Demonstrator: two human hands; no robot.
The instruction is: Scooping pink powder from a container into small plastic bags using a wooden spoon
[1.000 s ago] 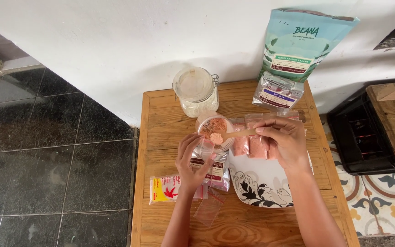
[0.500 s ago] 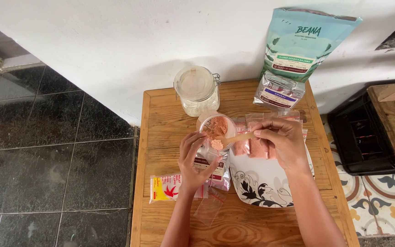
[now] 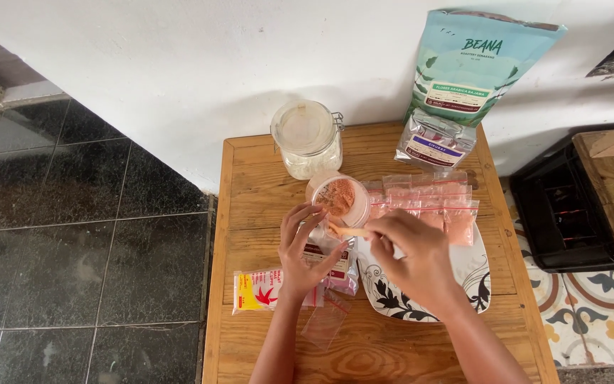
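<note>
Holding a small wooden spoon (image 3: 349, 231) between its fingertips, the right hand (image 3: 410, 256) is pinched closed on the handle, with the spoon's bowl end pointing left toward the left hand (image 3: 305, 249). The left hand is grasping a small clear bag (image 3: 335, 259) with a printed label; its fingers curl around the bag's upper edge, just below the spoon. Whether the spoon touches the bag cannot be told.

Just behind both hands stands a round plastic tub (image 3: 339, 199) with reddish-brown powder in it. A row of small zip bags (image 3: 428, 203) filled with pink powder lies to the right of the tub, overlapping one another, partly on a white plate (image 3: 474, 277) with a dark leaf pattern. The right hand covers the left part of the plate.

A yellow and white packet (image 3: 257, 290) lies flat under the left wrist, and an empty clear zip bag (image 3: 325, 320) lies near the front edge of the wooden table (image 3: 257, 185).

At the back of the table stand a glass jar (image 3: 307, 139) with a clamp lid, a small silver pouch (image 3: 435, 142) and a tall light-blue pouch (image 3: 474, 64) leaning on the white wall.
</note>
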